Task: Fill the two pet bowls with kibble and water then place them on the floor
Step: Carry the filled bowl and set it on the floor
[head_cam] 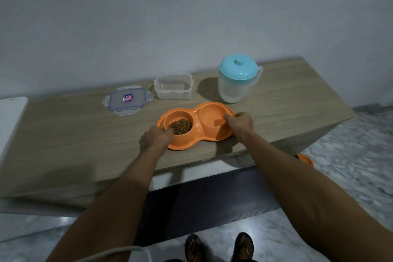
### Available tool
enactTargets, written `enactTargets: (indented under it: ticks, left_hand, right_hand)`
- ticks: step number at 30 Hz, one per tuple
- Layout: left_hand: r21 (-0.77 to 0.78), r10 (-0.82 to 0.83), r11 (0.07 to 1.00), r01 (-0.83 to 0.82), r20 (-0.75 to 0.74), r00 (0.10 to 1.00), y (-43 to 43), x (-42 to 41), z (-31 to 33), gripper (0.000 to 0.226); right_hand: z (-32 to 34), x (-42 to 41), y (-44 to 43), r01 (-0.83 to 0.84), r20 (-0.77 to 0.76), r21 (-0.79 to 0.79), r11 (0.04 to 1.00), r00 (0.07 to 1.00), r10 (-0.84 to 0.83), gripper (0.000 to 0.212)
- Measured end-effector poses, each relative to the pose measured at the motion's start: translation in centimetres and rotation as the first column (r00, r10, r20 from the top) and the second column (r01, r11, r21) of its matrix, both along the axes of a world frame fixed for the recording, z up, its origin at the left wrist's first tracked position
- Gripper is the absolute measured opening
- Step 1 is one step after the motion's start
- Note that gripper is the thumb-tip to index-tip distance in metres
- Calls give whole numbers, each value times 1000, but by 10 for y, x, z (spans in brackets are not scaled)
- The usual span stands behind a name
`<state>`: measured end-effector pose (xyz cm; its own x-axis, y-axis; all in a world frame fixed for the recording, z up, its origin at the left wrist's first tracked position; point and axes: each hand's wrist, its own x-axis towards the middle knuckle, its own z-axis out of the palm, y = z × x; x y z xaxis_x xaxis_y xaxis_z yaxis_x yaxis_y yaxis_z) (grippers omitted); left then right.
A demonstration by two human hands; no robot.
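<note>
An orange double pet bowl [198, 134] sits near the front edge of the wooden table [74, 134]. Its left cup holds brown kibble [181, 126]. The right cup [210, 117] looks glossy inside; I cannot tell whether water is in it. My left hand [157, 137] grips the bowl's left rim, fingers over the edge by the kibble. My right hand [240, 122] grips the right rim, thumb inside the right cup.
Behind the bowl stand a clear empty food container [173, 89], its lid [127, 100] lying flat to the left, and a translucent jug with a teal lid [238, 78]. An orange object [305, 159] lies on the marble floor [350, 155] at right. My sandalled feet [219, 247] are below.
</note>
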<state>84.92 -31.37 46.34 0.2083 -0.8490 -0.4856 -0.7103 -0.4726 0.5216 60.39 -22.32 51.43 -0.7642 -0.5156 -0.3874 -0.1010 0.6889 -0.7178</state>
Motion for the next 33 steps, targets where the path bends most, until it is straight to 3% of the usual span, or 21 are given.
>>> enactTargets:
  ticks: [13,19,22,26,33]
  left_hand:
    - [-100,-138,987,127,-116,984,72,-119,67,54]
    - [-152,-260,959,239,-136,956,128,-218,82,57]
    - [-164,-286,951,263,-136,949,164,-274,90,61]
    - [-199,-312,939,280,-157,937,218,-352,106,59]
    - [-224,-415,900,374,-180,892,289,-487,124,55]
  right_hand:
    - [32,-86,100,198,18,-127,972,980,-198,48]
    - [50,-172,181,276,16,-166,947,961,-277,34]
    - [58,-224,227,307,5,-169,937,950,-311,45]
    - [77,-291,286,326,-32,-194,925,941,-338,35]
    - [95,-412,371,417,-45,-227,880,898,-437,39]
